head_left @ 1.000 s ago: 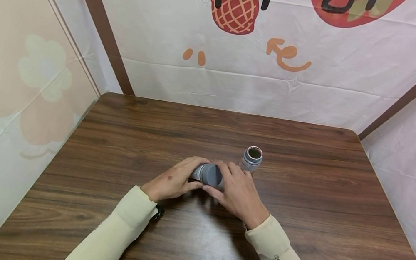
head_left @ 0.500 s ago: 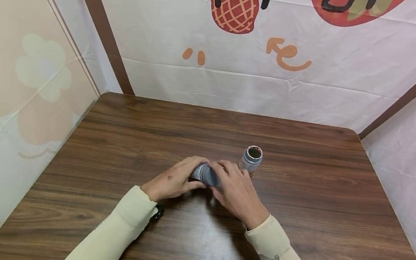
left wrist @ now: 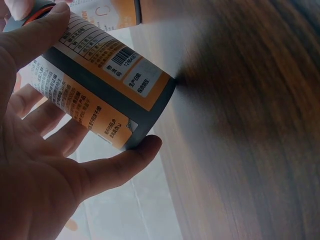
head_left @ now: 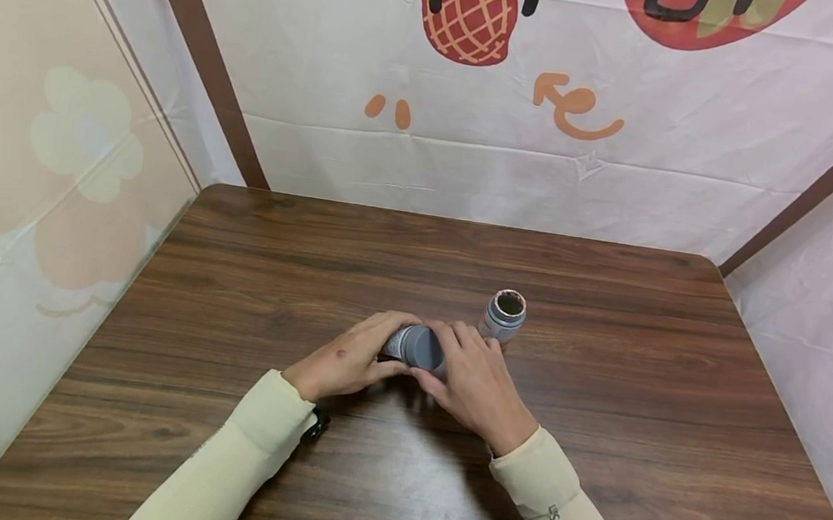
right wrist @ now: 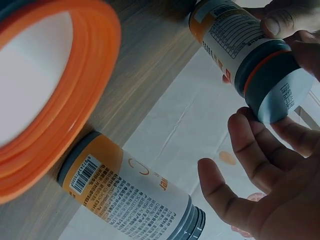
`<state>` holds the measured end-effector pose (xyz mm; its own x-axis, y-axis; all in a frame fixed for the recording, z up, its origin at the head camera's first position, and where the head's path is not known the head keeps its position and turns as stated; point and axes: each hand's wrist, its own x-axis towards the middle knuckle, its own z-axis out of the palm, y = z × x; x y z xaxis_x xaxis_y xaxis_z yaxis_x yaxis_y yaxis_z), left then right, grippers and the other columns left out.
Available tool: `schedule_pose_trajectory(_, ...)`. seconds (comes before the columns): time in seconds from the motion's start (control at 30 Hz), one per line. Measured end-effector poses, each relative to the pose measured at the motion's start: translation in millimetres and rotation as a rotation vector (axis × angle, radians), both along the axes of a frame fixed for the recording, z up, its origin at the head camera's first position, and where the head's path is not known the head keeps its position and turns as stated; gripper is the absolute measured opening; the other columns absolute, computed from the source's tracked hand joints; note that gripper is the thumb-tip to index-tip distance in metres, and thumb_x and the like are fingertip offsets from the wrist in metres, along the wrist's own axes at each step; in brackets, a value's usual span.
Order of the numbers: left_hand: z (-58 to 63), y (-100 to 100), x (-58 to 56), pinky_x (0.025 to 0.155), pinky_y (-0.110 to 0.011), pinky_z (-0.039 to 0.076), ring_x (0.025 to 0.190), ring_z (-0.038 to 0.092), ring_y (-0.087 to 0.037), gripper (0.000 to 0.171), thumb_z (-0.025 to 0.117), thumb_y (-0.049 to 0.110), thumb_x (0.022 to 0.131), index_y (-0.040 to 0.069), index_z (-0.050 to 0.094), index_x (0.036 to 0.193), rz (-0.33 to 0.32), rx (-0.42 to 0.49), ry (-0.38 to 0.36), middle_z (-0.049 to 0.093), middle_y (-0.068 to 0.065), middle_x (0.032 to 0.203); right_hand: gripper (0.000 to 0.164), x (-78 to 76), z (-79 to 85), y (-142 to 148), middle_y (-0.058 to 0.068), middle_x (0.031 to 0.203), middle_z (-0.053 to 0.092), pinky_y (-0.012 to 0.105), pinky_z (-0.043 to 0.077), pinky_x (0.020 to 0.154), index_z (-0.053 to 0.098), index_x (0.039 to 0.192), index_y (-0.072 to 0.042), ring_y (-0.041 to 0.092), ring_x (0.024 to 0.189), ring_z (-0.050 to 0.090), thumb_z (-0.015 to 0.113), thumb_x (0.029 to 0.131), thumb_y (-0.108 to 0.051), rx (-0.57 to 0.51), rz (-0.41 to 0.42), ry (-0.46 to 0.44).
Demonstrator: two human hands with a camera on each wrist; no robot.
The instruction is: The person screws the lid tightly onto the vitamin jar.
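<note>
A cylindrical white-and-orange bottle with dark grey bands and printed labels (left wrist: 132, 75) is tilted over the near middle of the desk, its round dark grey cap (head_left: 425, 348) on and turned towards the right; whether its base rim touches the desk cannot be told. The left hand (head_left: 350, 358) holds the body, fingers curled round it. The right hand (head_left: 483, 384) pinches the cap between thumb and fingers. Close below the right wrist camera is a round piece with an orange rim and white inside (right wrist: 60, 100), cut off by the frame; what supports it is unclear. Just beyond the right hand, a matching uncapped bottle with a grey threaded neck (head_left: 503, 323) stands upright on the brown wood-grain desk (head_left: 273, 263). Pale cream sleeves (head_left: 216, 467) cover both forearms, and a white printed fabric backdrop (head_left: 470, 173) hangs behind.
</note>
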<state>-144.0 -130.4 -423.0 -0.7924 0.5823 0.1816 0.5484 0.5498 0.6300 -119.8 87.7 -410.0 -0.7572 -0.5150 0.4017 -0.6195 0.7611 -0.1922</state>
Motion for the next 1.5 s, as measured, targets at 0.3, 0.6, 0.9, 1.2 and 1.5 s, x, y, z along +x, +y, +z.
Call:
schedule_pose_trajectory(0.3, -0.8, -0.1, -0.6, 0.095, -0.042, 0.049, 0.117, 0.054, -0.020, 0.058, 0.077, 0.017, 0.089, 0.011, 0.048, 0.139, 0.000, 0.008, -0.003, 0.055, -0.007, 0.134, 0.071, -2.4, 4.0, 4.5, 0.010, 0.119, 0.060, 0.043, 0.046, 0.071, 0.055, 0.137, -0.012, 0.029, 0.103, 0.061, 0.086, 0.079, -0.038, -0.001, 0.052, 0.033)
schedule_pose_trajectory(0.6, -1.0, -0.6, -0.6, 0.093, -0.041, 0.049, 0.115, 0.055, -0.019, 0.057, 0.077, 0.018, 0.089, 0.013, 0.048, 0.138, -0.001, 0.015, 0.004, 0.055, -0.006, 0.133, 0.062, -1.4, 1.7, 4.5, 0.008, 0.117, 0.062, 0.039, 0.045, 0.068, 0.059, 0.134, -0.013, 0.026, 0.101, 0.062, 0.086, 0.079, -0.023, -0.006, 0.081, 0.059)
schedule_pose_trajectory(0.9, -1.5, -0.1, -0.3, 0.093, -0.040, 0.049, 0.113, 0.056, -0.017, 0.055, 0.077, 0.018, 0.089, 0.013, 0.050, 0.136, 0.005, 0.013, -0.002, 0.057, -0.004, 0.129, 0.056, 0.3, 0.5, 2.8, 0.008, 0.108, 0.062, 0.040, 0.045, 0.068, 0.059, 0.130, -0.011, 0.025, 0.095, 0.062, 0.083, 0.082, -0.027, -0.026, 0.045, 0.029)
schedule_pose_trajectory(1.2, 0.0, 0.0, 0.3, 0.092, -0.039, 0.049, 0.114, 0.054, -0.016, 0.055, 0.076, 0.015, 0.090, 0.014, 0.048, 0.138, 0.012, -0.003, -0.016, 0.055, -0.003, 0.131, 0.054, 1.5, 1.7, 1.0, 0.008, 0.098, 0.062, 0.042, 0.046, 0.068, 0.059, 0.129, -0.009, 0.025, 0.090, 0.061, 0.079, 0.086, -0.036, -0.008, 0.000, -0.014)
schedule_pose_trajectory(1.5, -1.1, -0.1, 0.2, 0.094, -0.042, 0.049, 0.116, 0.055, -0.020, 0.057, 0.077, 0.015, 0.089, 0.011, 0.049, 0.138, 0.007, 0.011, 0.007, 0.055, -0.007, 0.133, 0.068, -0.7, 2.0, 3.4, 0.009, 0.113, 0.062, 0.045, 0.045, 0.074, 0.055, 0.137, -0.013, 0.026, 0.102, 0.062, 0.082, 0.083, -0.042, 0.016, 0.030, -0.003)
